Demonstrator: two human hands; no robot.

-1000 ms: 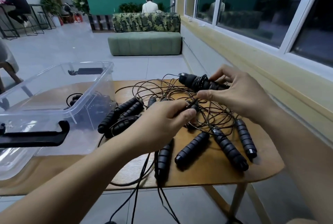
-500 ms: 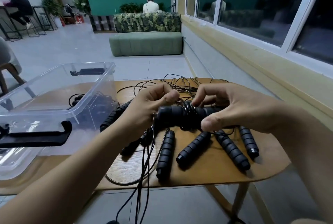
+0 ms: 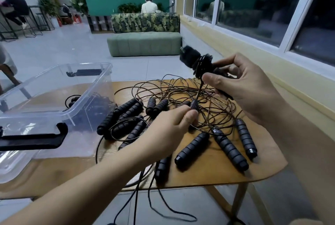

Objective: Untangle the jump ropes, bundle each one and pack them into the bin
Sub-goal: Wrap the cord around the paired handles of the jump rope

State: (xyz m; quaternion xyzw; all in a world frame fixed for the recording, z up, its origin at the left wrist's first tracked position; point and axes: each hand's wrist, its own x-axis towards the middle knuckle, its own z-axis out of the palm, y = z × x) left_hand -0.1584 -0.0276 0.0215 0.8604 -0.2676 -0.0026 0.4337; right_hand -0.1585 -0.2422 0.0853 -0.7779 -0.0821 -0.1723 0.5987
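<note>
Only the head view to go on. The right hand is up in the upper right of the frame, fingers curled round a wrapped handle bundle, which is two black grips with cord wound round the middle. It's a bit motion-blurred. The left hand sits lower, near the centre, pinching the loose cord that runs down from the bundle, and that bit looks pulled tight.

Half a second ago both hands were bunched together on that bundle, low over the table. Now they're apart: the right has lifted it up and away, and the left has dropped down the cord.

The rest of the jump ropes are a loopy mess of thin wire across the middle of the wooden table. Loose handles fan out at lower right, and more are stacked towards the left, just beside the bin. A few cords hang off the front edge.

The clear plastic bin stands at the left of the frame, lid off, with black latches. Dark packed ropes show through its wall. Neither has shifted.

Far back there's a green bench.
</note>
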